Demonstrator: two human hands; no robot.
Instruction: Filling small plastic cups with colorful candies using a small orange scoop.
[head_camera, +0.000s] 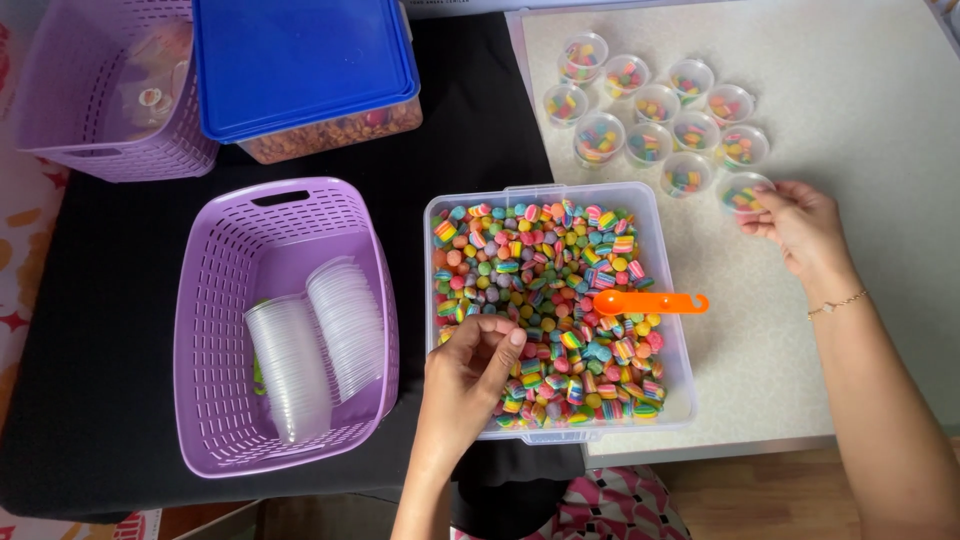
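From the head camera, the left hand (478, 358) dips into a clear plastic tub (672, 300) of small rainbow-striped and plain-coloured candies (545, 270), its fingers curled together as if pinching some (what they actually grasp is hidden under the knuckles, so I cannot tell). An orange scoop (650, 302) lies across the candies, its handle resting over the tub's right rim, untouched by either hand. The right hand (800, 222) reaches out over the speckled white tabletop (860, 100) and grips a small clear cup (745, 193) filled with candies between its fingertips, at the near end of a cluster of filled cups (655, 105). Left of the tub, on a black cloth (110, 300), stands a purple basket (215, 330) holding stacks of empty clear cups (315, 340). Behind it sit a blue-lidded container (305, 60) and a second purple basket (90, 110).
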